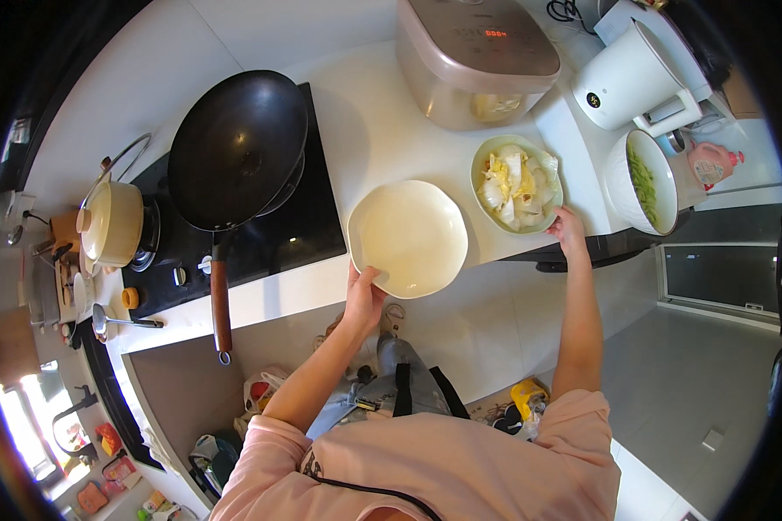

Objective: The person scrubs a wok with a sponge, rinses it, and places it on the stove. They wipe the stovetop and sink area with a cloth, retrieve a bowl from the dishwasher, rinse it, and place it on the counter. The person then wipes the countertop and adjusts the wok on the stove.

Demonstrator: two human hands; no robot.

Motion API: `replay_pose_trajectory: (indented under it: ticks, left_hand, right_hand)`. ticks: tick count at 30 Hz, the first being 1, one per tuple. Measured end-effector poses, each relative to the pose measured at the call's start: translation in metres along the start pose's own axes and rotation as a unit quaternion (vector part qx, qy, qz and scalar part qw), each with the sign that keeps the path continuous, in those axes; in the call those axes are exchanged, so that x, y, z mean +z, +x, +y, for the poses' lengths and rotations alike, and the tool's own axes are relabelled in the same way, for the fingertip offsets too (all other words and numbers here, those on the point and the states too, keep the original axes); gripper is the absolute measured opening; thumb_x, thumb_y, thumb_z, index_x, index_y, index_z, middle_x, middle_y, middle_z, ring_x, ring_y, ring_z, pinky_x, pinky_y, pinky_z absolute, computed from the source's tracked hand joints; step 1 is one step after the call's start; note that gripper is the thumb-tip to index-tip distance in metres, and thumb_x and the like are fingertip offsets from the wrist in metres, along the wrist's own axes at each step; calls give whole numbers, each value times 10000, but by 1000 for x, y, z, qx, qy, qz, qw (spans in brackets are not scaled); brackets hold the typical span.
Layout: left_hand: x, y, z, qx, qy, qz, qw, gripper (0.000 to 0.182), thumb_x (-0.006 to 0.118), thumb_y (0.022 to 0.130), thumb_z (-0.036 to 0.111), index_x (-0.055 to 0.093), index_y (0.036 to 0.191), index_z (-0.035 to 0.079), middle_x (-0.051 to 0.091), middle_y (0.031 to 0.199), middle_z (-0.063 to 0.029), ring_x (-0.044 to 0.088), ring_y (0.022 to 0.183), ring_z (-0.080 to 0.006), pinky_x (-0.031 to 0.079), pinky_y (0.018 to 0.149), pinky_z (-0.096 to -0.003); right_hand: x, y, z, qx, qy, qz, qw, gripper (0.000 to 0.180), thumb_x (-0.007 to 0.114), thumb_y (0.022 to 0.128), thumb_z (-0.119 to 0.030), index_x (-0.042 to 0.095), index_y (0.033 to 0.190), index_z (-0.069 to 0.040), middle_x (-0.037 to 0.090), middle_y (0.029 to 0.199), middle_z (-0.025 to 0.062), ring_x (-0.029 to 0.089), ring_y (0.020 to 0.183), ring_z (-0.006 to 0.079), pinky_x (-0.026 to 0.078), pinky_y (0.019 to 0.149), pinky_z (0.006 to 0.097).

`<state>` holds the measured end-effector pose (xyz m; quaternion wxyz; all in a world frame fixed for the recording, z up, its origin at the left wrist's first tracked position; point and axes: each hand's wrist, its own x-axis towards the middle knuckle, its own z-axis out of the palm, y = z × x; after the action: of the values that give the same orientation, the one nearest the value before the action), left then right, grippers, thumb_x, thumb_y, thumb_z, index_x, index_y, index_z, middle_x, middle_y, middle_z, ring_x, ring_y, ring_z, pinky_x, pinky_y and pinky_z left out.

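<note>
My left hand (365,293) grips the near left rim of an empty cream plate (408,238) with a wavy edge, thumb on top, at the counter's front edge. Right of it, a pale green bowl (476,189) of chopped cabbage (515,185) stands on the white counter. The fingers of my right hand (565,228) are at that bowl's near right rim; whether they grip it or only touch it is partly hidden. A black wok (241,150) with a wooden handle sits on the cooktop to the left, its handle jutting past the counter edge.
A rice cooker (476,65) stands behind the bowl. At right are a white electric kettle (632,78), a white bowl (625,189) of green vegetable pieces and a pink pump bottle (711,164). Left are a cream pot (114,225) on the black cooktop (287,247) and a ladle (127,320).
</note>
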<state>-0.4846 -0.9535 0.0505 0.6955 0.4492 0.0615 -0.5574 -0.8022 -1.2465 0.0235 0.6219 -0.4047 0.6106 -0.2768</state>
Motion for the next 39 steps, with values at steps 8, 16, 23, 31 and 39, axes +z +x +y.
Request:
replay_pose_trajectory:
  ticks: [8, 16, 23, 31, 39]
  left_hand:
    - [-3, 24, -11, 25, 65, 9, 998, 383, 482, 893, 170, 381, 1262, 150, 529, 1136, -37, 560, 992, -174, 521, 759, -351]
    - [-4, 38, -5, -1, 247, 63, 967, 360, 425, 934, 228, 358, 1244, 57, 515, 1145, -122, 562, 990, -228, 537, 696, -347]
    - [10, 34, 3, -43, 244, 77, 966, 339, 404, 928, 197, 374, 1190, -16, 501, 1141, -157, 554, 992, -257, 537, 736, -364]
    - [-3, 31, 6, -17, 195, 0, 981, 310, 408, 934, 211, 429, 1132, -26, 526, 1077, -130, 541, 952, -219, 511, 788, -353]
    - [-55, 9, -14, 48, 322, -44, 945, 505, 478, 885, 288, 389, 1308, 27, 509, 1126, -158, 532, 946, -211, 497, 743, -327]
  right_hand:
    - [-10, -56, -6, -37, 12, 63, 997, 346, 494, 873, -262, 530, 1072, 19, 611, 807, 129, 621, 700, 225, 514, 663, 308]
    - [-54, -146, -94, -173, 153, 165, 959, 764, 549, 851, -364, 105, 1367, -18, 340, 1254, 257, 532, 1028, 401, 489, 841, 452]
    - [-120, -89, -122, -124, 269, 177, 938, 500, 524, 873, -208, 347, 1247, 73, 408, 1222, 233, 454, 1111, 393, 472, 890, 537]
    - [-142, -49, -135, 22, 408, 89, 908, 462, 374, 882, -59, 262, 1308, 82, 237, 1330, 313, 233, 1202, 557, 439, 922, 555]
    - [-225, -42, -85, -191, 55, -14, 980, 465, 428, 831, -14, 262, 1179, 247, 241, 1264, 414, 303, 1120, 598, 381, 929, 631]
